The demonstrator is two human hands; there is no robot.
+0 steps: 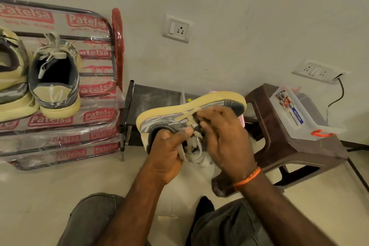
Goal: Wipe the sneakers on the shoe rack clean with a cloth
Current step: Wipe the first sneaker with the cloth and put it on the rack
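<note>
Yellow-soled sneaker (191, 112) gripped by left hand (167, 152); right hand (225, 138) presses its side.

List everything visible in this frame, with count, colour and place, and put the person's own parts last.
Sneaker in hand: one, grey with cream sole, held on its side at centre.
Sneakers on rack: two, grey and cream, upper left.
Shoe rack: one, dark metal in red-printed plastic wrap, left.
Stool: one, brown, right.
Plastic box: one, clear with orange clip, on stool.
Wall sockets: two, white, on wall.
Left hand: grips sneaker's heel opening.
Right hand: orange wristband, over sneaker's side; cloth not clearly visible.
</note>
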